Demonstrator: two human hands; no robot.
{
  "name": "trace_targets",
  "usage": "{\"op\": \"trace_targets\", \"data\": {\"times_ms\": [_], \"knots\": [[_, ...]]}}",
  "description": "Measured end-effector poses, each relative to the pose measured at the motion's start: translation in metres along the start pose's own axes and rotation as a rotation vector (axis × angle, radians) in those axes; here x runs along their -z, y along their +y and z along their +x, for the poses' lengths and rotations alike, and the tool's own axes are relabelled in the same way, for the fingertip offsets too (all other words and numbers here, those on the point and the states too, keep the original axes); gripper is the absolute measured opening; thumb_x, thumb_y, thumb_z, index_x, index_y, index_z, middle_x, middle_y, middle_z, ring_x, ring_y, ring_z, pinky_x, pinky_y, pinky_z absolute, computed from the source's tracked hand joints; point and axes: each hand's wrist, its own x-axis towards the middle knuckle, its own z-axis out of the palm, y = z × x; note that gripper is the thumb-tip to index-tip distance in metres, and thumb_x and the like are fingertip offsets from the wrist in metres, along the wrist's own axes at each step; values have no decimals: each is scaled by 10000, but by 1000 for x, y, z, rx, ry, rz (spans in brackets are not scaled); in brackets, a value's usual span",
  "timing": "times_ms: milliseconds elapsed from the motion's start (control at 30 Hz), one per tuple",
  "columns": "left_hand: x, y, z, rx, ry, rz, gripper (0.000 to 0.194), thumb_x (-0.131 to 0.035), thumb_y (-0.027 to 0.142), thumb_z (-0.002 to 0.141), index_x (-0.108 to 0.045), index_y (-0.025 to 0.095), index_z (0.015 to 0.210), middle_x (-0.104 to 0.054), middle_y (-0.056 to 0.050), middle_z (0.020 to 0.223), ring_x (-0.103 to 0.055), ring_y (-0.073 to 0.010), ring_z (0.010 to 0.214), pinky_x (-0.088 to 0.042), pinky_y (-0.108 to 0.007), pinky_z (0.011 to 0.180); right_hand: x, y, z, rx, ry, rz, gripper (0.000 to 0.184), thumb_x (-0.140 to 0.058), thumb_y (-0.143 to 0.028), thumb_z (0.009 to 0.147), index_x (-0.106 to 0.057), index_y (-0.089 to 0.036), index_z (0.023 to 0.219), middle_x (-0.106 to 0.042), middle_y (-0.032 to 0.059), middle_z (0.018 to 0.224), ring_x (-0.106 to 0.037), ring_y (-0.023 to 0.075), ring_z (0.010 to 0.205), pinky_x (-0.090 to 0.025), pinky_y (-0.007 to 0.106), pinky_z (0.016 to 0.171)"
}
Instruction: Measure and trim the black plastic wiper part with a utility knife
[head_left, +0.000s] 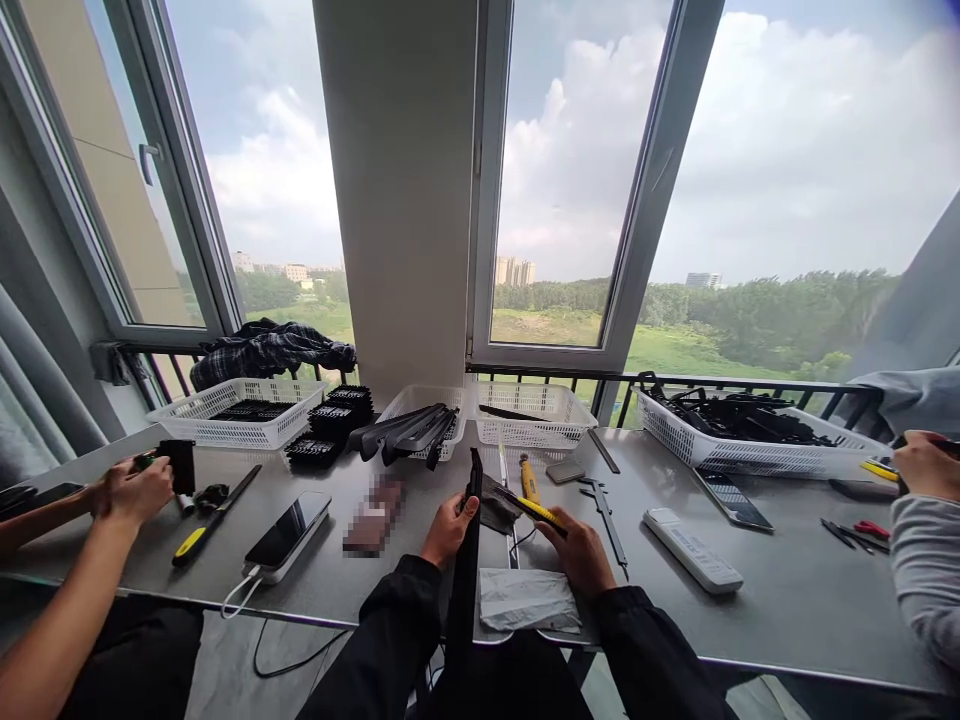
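My left hand (448, 528) is closed around a long black plastic strip (466, 560), which stands nearly upright over the table's front edge. In my right hand (581, 555) is a yellow-and-black utility knife (543, 514), its front end pointing left toward the strip. Whether the blade touches the strip I cannot tell. Beneath the right hand lies a folded white cloth (527, 600). A dark flat piece (496, 508) sits behind the knife, and a yellow-handled tool (529, 478) lies just past it.
White baskets (536, 430) with black parts line the back of the metal table. A caliper (606, 525), a white remote-like device (691, 550) and a charging phone (289, 532) lie around. Co-workers' hands (135, 490) work at left and right. Another knife (214, 520) rests at left.
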Motion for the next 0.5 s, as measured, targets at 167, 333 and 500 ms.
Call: {"op": "trace_targets", "data": {"times_ms": [167,333,500], "knots": [[1,-1,-1,6,-86,144,897,-910,784,627,-746,100,1184,-644,-9,664,-533,-177,604,-331,-270,594,6,-6,-3,-22,29,45,714,-491,-895,947,-707,-216,902,-737,32,745,-685,230,663,-471,287,644],[5,-3,0,35,-133,209,1112,-872,849,614,-669,47,1358,-638,0,656,-509,-152,581,-305,-262,579,7,-13,-9,1,14,116,681,-533,-844,969,-717,-191,907,-718,26,725,-655,199,629,-483,256,602],[6,-14,0,70,-177,206,1155,-885,829,624,-619,65,1448,-633,13,665,-477,-128,572,-277,-246,556,7,-19,-14,35,-69,176,583,-604,-755,987,-747,-193,932,-755,45,786,-703,217,686,-541,253,639]]}}
